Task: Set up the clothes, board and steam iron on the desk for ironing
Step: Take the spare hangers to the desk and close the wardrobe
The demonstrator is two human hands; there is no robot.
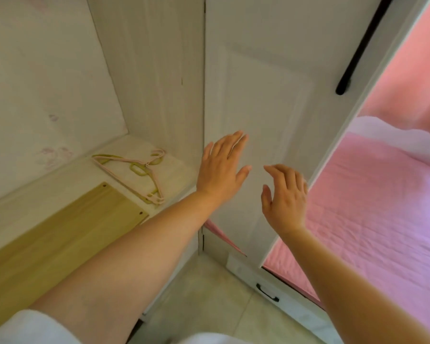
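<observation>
Both hands are empty. The right hand (284, 197) hovers half-curled, its grip released, near the wardrobe door (258, 95) edge; the left hand (221, 167) lies flat and spread against that door's panel. Left of the left grip, hangers (134, 167) and a wooden board (67, 234) rest on the wardrobe shelf (35, 194). No clothes or iron are visible. Advisable: push evenly, fingers clear of the hinge gap.

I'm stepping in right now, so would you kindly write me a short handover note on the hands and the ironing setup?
Left hand: open, empty, against the white wardrobe door.
Right hand: open, empty, at that door's edge.
In view: hangers and a wooden board on the wardrobe shelf.
Not in view: clothes, iron, desk.
Done: nothing visibly set up.
Left: fetch and lay out everything.
</observation>
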